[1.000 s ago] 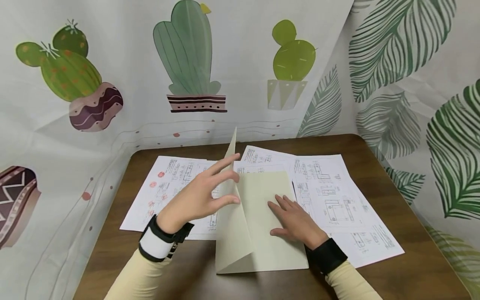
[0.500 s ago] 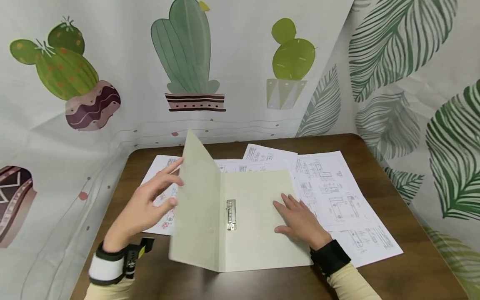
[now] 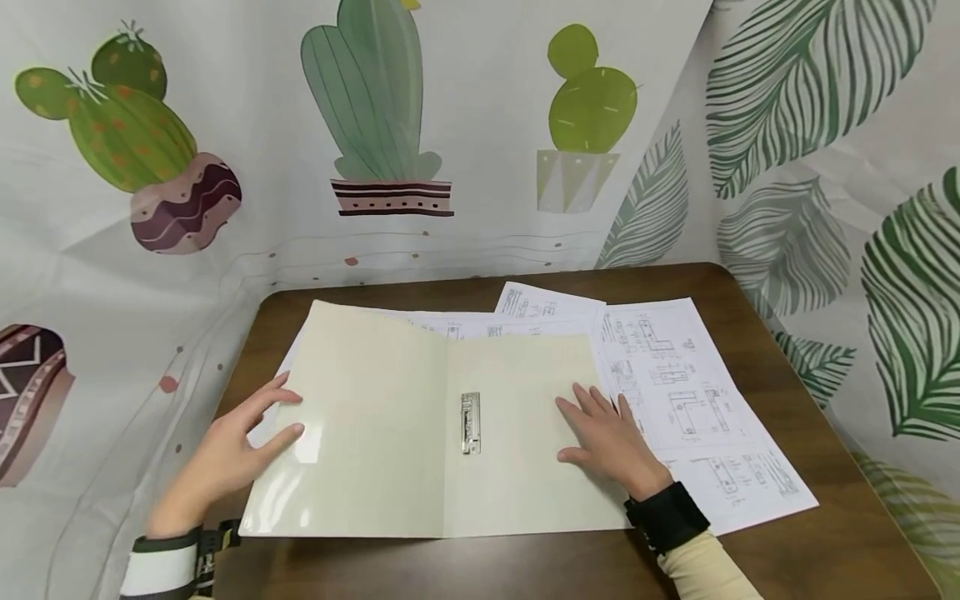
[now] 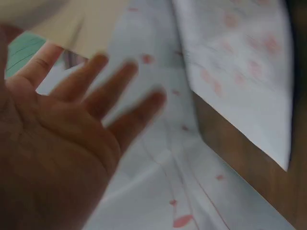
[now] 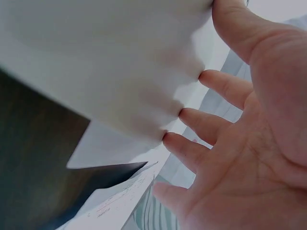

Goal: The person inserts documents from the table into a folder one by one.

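Observation:
A pale cream file folder (image 3: pixel 367 450) lies spread wide on the table in the head view, its left cover nearly flat. A metal lever clip (image 3: pixel 470 423) is fixed beside the fold on the right half. At the cover's left edge is my left hand (image 3: pixel 232 450), thumb and fingers extended. In the left wrist view that hand's fingers (image 4: pixel 129 120) are spread and somewhat blurred, near the cover. My right hand (image 3: pixel 611 442) rests on the right half with spread fingers. Its fingertips (image 5: pixel 184 115) touch the folder's surface in the right wrist view.
Printed sheets with technical drawings (image 3: pixel 697 408) lie under and to the right of the folder. In the left wrist view, a sheet bears red marks (image 4: pixel 254 67). The brown table (image 3: pixel 480 571) meets a cactus-and-leaf printed curtain (image 3: pixel 487 125) behind.
The left cover has swung from nearly upright over to the left, revealing the metal clip. My left hand has moved left with it. The right hand has stayed on the right half.

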Demonstrator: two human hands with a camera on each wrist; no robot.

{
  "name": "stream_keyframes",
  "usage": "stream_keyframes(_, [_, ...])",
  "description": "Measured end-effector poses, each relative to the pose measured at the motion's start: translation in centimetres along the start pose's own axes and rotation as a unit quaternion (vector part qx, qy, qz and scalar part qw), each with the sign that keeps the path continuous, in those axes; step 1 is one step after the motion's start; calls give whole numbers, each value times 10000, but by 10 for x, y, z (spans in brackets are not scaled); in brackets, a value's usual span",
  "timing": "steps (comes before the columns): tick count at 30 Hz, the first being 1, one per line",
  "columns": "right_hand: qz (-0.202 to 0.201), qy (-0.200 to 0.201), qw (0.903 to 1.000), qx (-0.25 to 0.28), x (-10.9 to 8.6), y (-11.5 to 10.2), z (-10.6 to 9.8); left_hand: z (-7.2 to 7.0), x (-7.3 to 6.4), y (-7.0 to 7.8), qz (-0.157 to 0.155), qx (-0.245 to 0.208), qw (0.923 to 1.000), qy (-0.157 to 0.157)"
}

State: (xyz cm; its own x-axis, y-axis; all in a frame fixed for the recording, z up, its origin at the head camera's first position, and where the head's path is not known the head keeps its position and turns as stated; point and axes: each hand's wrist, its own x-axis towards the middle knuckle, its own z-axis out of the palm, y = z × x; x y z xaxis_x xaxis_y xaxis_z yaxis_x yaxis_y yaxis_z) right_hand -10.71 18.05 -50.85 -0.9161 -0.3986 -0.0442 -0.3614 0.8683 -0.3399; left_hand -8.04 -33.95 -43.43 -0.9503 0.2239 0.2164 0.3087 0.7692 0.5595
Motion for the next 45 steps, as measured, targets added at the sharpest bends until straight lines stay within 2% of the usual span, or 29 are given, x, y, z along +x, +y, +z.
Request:
stream_keyframes(2, [30, -14, 10000, 4, 1, 1, 0, 9, -3, -11, -43, 474, 9987, -169])
stream_keyframes(5, [75, -60, 9999, -78, 2, 3, 0, 22, -6, -19, -301, 883, 9942, -539])
stream_keyframes(7, [138, -91, 9998, -102, 3, 4, -2, 31, -7, -20, -527, 1107, 9892, -800])
stream_keyframes(9, [204, -106, 9997, -125, 2, 5, -4, 40, -6, -17, -593, 1391, 9836, -984])
stream_keyframes(13, [436, -197, 9988, -36, 1, 6, -8, 54, -3, -10, -393, 1620, 9785, -1216])
stream_keyframes(16, [583, -269, 9979, 40, -1, 8, -8, 65, -2, -10, -200, 1671, 9755, -1416])
stream_keyframes(19, [604, -270, 9978, 52, -2, 10, -8, 77, -2, -8, -82, 1707, 9728, -1564])
stream_keyframes(23, [552, -189, 9983, 3, -3, 13, -9, 97, 4, 10, 181, 1488, 9772, -1502])
stream_keyframes(27, [512, -110, 9986, -37, -4, 15, -10, 124, 14, 37, 502, 1263, 9798, -1465])
stream_keyframes(30, [461, -71, 9989, -52, -4, 15, -10, 144, 20, 57, 567, 1282, 9797, -1434])
stream_keyframes(33, [425, -30, 9991, -81, -4, 15, -10, 160, 24, 74, 460, 1362, 9813, -1283])
stream_keyframes(37, [431, -22, 9990, -115, -3, 15, -9, 178, 26, 89, 81, 1295, 9850, -1137])
stream_keyframes(40, [441, -35, 9990, -112, -4, 16, -8, 191, 25, 96, -259, 1312, 9830, -1256])
stream_keyframes(45, [428, -7, 9991, -73, -5, 17, -5, 202, 25, 100, -509, 1451, 9782, -1397])
